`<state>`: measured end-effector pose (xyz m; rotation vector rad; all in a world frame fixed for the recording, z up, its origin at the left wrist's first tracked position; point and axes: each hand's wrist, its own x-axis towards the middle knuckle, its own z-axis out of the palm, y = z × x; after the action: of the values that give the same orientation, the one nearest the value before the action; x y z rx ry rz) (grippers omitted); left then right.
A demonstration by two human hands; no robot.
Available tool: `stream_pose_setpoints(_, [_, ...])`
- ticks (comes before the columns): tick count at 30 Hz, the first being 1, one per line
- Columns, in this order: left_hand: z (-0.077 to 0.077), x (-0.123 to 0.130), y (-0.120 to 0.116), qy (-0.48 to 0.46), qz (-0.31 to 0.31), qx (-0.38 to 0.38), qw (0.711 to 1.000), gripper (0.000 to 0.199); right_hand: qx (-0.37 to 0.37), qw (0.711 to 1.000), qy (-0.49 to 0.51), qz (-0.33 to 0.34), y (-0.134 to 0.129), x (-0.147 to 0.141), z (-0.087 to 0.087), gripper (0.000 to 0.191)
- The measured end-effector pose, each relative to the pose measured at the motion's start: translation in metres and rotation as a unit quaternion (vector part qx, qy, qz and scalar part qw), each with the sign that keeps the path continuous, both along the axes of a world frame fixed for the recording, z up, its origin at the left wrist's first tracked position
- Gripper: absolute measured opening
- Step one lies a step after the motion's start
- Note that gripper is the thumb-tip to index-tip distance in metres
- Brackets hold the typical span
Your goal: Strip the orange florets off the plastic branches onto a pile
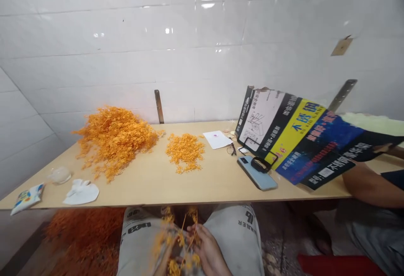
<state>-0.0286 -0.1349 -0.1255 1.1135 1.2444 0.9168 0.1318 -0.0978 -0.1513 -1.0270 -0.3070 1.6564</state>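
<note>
Low in the head view, my right hand point(206, 246) has its fingers closed round a thin orange stem point(186, 248) with small orange clusters, above my lap. My left hand point(168, 254) is beside it, blurred and partly covered by orange sprigs, so its fingers cannot be made out. On the table point(142, 192) above my knees lie a large heap of orange sprigs point(116, 139) at the left and a smaller pile of loose orange pieces point(185, 152) in the middle.
A phone point(257, 173), glasses point(232, 149) and white paper point(217, 139) lie right of the small pile. A printed carton point(293, 137) stands behind. Tissue point(82, 192) and a packet point(27, 199) lie left. Another person's arm point(372, 183) is at the right; more orange sprigs point(85, 242) lie below.
</note>
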Motion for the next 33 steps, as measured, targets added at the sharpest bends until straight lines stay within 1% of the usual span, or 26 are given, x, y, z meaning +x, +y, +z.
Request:
stream_pose_setpoints(1, [0.0, -0.006, -0.005, 0.011, -0.008, -0.023, 1.0, 0.069, -0.004, 1.0, 0.003, -0.017, 0.004, 0.002, 0.001, 0.038])
stream_pose_setpoints(3, [0.006, -0.018, -0.011, 0.059, -0.061, -0.096, 0.992, 0.073, -0.004, 0.999, -0.016, -0.028, 0.012, 0.005, 0.004, 0.038])
stream_pose_setpoints(4, [0.012, -0.023, -0.01, 0.091, -0.084, -0.127, 0.984, 0.074, 0.001, 0.999, -0.039, -0.019, 0.014, 0.007, 0.005, 0.04])
stream_pose_setpoints(5, [0.021, -0.026, -0.008, 0.122, -0.094, -0.136, 0.979, 0.074, 0.015, 0.997, -0.074, 0.009, 0.015, 0.008, 0.006, 0.042])
stream_pose_setpoints(6, [0.031, -0.028, -0.005, 0.147, -0.08, -0.115, 0.979, 0.074, 0.038, 0.992, -0.111, 0.05, 0.015, 0.008, 0.008, 0.045])
stream_pose_setpoints(7, [0.043, -0.028, -0.001, 0.167, -0.051, -0.079, 0.981, 0.072, 0.07, 0.981, -0.148, 0.103, 0.012, 0.009, 0.011, 0.047])
stream_pose_setpoints(8, [0.054, -0.026, 0.004, 0.183, -0.017, -0.037, 0.982, 0.069, 0.109, 0.964, -0.18, 0.16, 0.009, 0.01, 0.016, 0.05])
stream_pose_setpoints(9, [0.065, -0.023, 0.008, 0.199, 0.013, 0.005, 0.98, 0.065, 0.154, 0.943, -0.206, 0.213, 0.005, 0.012, 0.022, 0.052])
stream_pose_setpoints(10, [0.075, -0.02, 0.012, 0.215, 0.027, 0.049, 0.975, 0.058, 0.2, 0.919, -0.226, 0.255, 0.002, 0.014, 0.031, 0.053])
stream_pose_setpoints(11, [0.084, -0.017, 0.016, 0.226, 0.02, 0.096, 0.969, 0.052, 0.25, 0.893, -0.249, 0.281, 0.0, 0.018, 0.042, 0.053])
stream_pose_setpoints(13, [0.098, -0.012, 0.024, 0.227, -0.038, 0.188, 0.955, 0.047, 0.357, 0.832, -0.316, 0.285, 0.003, 0.03, 0.071, 0.05])
stream_pose_setpoints(14, [0.104, -0.01, 0.031, 0.213, -0.078, 0.217, 0.949, 0.051, 0.421, 0.788, -0.359, 0.27, 0.009, 0.037, 0.088, 0.047])
stream_pose_setpoints(15, [0.11, -0.009, 0.039, 0.189, -0.11, 0.234, 0.947, 0.056, 0.474, 0.744, -0.408, 0.235, 0.019, 0.043, 0.105, 0.041])
stream_pose_setpoints(17, [0.122, -0.004, 0.067, 0.12, -0.133, 0.241, 0.954, 0.067, 0.575, 0.646, -0.473, 0.166, 0.049, 0.055, 0.138, 0.031])
stream_pose_setpoints(18, [0.127, 0.001, 0.086, 0.079, -0.132, 0.245, 0.957, 0.07, 0.624, 0.589, -0.495, 0.137, 0.069, 0.059, 0.151, 0.029])
stream_pose_setpoints(19, [0.132, 0.006, 0.108, 0.039, -0.128, 0.253, 0.958, 0.074, 0.668, 0.521, -0.521, 0.101, 0.091, 0.062, 0.161, 0.029])
stream_pose_setpoints(20, [0.137, 0.012, 0.133, 0.004, -0.121, 0.271, 0.955, 0.072, 0.7, 0.453, -0.548, 0.067, 0.115, 0.064, 0.167, 0.032])
stream_pose_setpoints(21, [0.14, 0.019, 0.159, -0.012, -0.127, 0.295, 0.947, 0.067, 0.71, 0.405, -0.575, 0.034, 0.139, 0.066, 0.169, 0.033])
stream_pose_setpoints(22, [0.141, 0.025, 0.186, -0.017, -0.111, 0.322, 0.94, 0.055, 0.705, 0.37, -0.605, 0.016, 0.162, 0.067, 0.168, 0.033])
stream_pose_setpoints(23, [0.141, 0.031, 0.212, -0.002, -0.093, 0.343, 0.935, 0.043, 0.697, 0.35, -0.625, -0.006, 0.183, 0.068, 0.164, 0.032])
stream_pose_setpoints(25, [0.135, 0.04, 0.257, 0.012, -0.042, 0.367, 0.929, 0.036, 0.677, 0.341, -0.652, -0.027, 0.217, 0.073, 0.149, 0.026])
stream_pose_setpoints(27, [0.122, 0.045, 0.285, 0.031, -0.008, 0.37, 0.929, 0.03, 0.65, 0.352, -0.673, -0.042, 0.237, 0.08, 0.132, 0.028])
stream_pose_setpoints(28, [0.113, 0.046, 0.293, 0.046, -0.002, 0.365, 0.93, 0.027, 0.631, 0.366, -0.682, -0.049, 0.242, 0.085, 0.124, 0.031])
stream_pose_setpoints(30, [0.096, 0.046, 0.299, 0.084, -0.015, 0.347, 0.934, 0.024, 0.589, 0.41, -0.694, -0.057, 0.245, 0.093, 0.111, 0.031])
stream_pose_setpoints(32, [0.082, 0.043, 0.296, 0.1, -0.049, 0.312, 0.943, 0.029, 0.555, 0.457, -0.694, -0.037, 0.245, 0.099, 0.105, 0.028])
stream_pose_setpoints(33, [0.077, 0.041, 0.293, 0.094, -0.068, 0.293, 0.949, 0.034, 0.544, 0.472, -0.694, -0.021, 0.245, 0.101, 0.103, 0.027])
